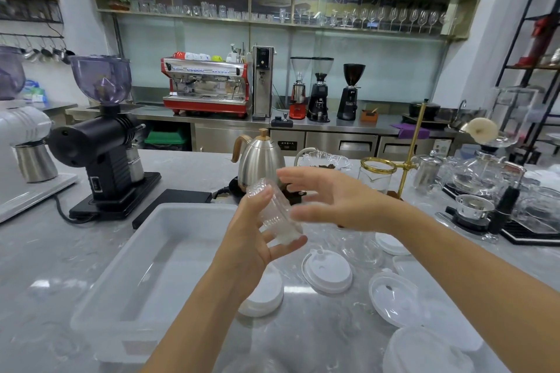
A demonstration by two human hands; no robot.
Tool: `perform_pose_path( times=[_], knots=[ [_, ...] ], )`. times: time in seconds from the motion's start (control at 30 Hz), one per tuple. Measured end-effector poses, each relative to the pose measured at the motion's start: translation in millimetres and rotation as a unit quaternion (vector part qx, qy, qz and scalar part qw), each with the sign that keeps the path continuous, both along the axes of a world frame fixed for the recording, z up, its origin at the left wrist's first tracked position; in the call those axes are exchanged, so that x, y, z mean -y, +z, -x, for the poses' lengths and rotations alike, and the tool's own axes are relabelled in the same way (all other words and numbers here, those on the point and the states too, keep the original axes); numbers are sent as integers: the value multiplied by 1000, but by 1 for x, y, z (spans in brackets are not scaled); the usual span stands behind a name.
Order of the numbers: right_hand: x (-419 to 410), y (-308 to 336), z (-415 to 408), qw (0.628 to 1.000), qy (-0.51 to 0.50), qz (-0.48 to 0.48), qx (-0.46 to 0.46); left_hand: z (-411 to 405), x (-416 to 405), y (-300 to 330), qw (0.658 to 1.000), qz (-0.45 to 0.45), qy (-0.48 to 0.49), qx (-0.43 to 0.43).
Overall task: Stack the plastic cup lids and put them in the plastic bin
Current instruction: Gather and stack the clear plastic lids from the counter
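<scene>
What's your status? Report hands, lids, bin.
Left hand grips clear lid stack; right hand open beside it. Bin empty. White lids loose on counter.

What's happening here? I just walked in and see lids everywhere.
A person is stacking cup lids. The left hand holds a stack of clear lids above the counter, beside the bin, which looks empty. The right hand is open next to the stack. White lids lie loose on the counter.
</scene>
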State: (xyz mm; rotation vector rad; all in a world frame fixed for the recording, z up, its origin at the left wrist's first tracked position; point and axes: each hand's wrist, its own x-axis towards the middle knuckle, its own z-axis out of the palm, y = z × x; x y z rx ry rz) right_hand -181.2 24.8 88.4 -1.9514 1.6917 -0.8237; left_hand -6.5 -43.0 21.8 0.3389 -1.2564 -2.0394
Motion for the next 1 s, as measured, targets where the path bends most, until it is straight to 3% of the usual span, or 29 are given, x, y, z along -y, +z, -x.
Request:
perform_pose_path(
  times=[0.13,0.3,0.47,0.63,1.0],
  knots=[
    [11,-18,37,988,-144,48,30,5,1,-4,998,-44,24,-24],
    [31,-66,75,966,-249,-56,-47,10,-3,-20,994,-73,60,-45],
    [58,-92,88,945,-251,-125,-168,13,-2,-31,992,-81,83,-49],
    [87,-107,89,925,-234,-185,-233,18,-1,-43,991,-57,122,-9],
    [124,-129,98,904,-270,-232,-237,22,0,-45,982,-120,145,1]
  ],
)
